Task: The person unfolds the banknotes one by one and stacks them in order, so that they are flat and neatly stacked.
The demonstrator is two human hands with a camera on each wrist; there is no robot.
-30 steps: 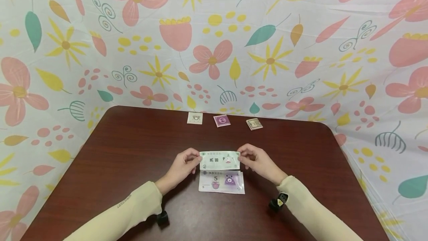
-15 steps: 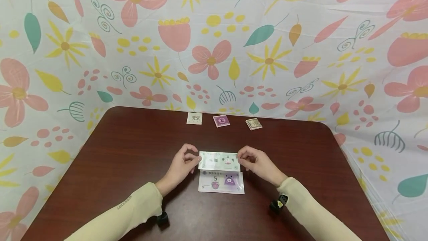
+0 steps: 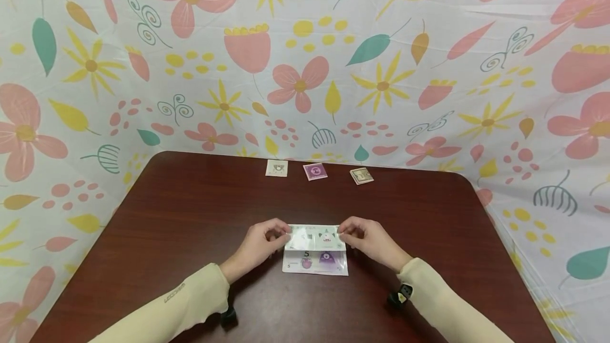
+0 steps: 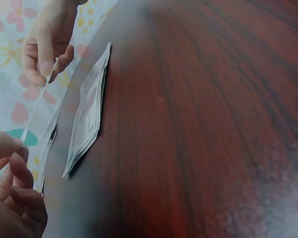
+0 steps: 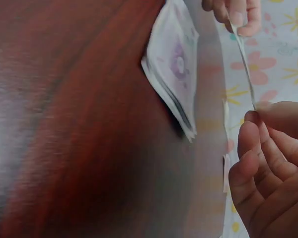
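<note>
A pale green play banknote (image 3: 312, 238) is stretched between both hands in the head view. My left hand (image 3: 262, 242) pinches its left edge with thumb and finger, and my right hand (image 3: 370, 238) pinches the right edge. Beneath it lies a stack of purple play banknotes marked 5 (image 3: 316, 265), its upper part hidden by the green note. Both wrist views show the green note nearly edge-on, raised off the table. The layered edges of the purple stack (image 4: 89, 111) appear in the left wrist view, resting on the tabletop.
Along the back of the dark wooden table (image 3: 200, 195) lie three small squares: a whitish one (image 3: 277, 168), a purple one (image 3: 315, 172) and a brownish one (image 3: 362, 176). A flower-patterned cloth (image 3: 305, 30) hangs behind the table and at its sides.
Both hands have brought the green banknote toward the body, so it covers more of the purple stack. The left index finger, lifted half a second ago, is back on the note's edge.
</note>
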